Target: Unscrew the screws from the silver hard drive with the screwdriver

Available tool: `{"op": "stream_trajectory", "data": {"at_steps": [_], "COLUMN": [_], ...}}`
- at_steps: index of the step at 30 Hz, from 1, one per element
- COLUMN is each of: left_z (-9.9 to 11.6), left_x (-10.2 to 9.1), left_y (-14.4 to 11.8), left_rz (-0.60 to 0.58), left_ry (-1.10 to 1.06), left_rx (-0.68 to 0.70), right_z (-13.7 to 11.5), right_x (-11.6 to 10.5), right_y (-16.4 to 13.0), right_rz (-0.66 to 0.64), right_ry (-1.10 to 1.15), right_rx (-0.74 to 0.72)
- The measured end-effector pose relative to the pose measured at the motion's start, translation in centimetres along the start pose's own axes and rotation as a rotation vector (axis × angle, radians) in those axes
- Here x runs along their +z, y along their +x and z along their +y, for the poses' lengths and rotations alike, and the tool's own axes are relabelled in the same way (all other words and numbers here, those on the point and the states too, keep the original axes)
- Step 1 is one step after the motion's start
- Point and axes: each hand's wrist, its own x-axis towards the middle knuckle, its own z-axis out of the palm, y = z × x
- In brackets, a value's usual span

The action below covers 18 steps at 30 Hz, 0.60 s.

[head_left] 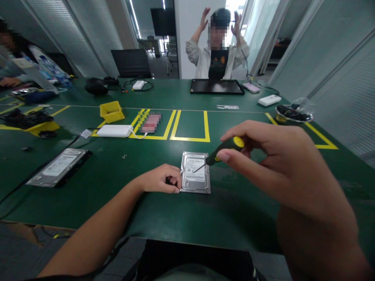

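A silver hard drive (191, 183) lies flat on the green table in front of me, its white label facing up. Curled fingers of my left hand (164, 179) press against the drive's left edge. Raised above and to the right, my right hand (272, 160) pinches a screwdriver (215, 157) by its black and yellow handle. The screwdriver slants down to the left, and its thin shaft overlaps the drive's label in view; I cannot tell whether the tip touches it. Another hard drive (60, 168) with a black edge rests farther left on the table.
Behind the drive are a yellow bin (111, 112), a white power bank (115, 131) cabled to a phone (151, 123), and yellow tape marks. A bowl of dark parts (293, 114) stands at right. Across the table, a person (218, 58) raises both hands behind a black panel (217, 86).
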Motion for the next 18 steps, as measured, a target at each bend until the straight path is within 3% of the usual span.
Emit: {"op": "stream_trajectory", "data": {"at_steps": [9,18], "left_z": [-0.4,-0.4], "left_x": [0.1,0.1], "left_y": [-0.1,-0.3], "left_rz": [-0.006,0.004], "left_ry": [-0.006,-0.005], "left_rx": [0.017,0.022], "right_z": [-0.4,-0.7], "right_x": [0.8,3.0], "right_y": [0.1,0.6], "right_rz": [-0.107,-0.218], "right_ry": [0.119,0.207], "right_rx": [0.002,-0.029]}}
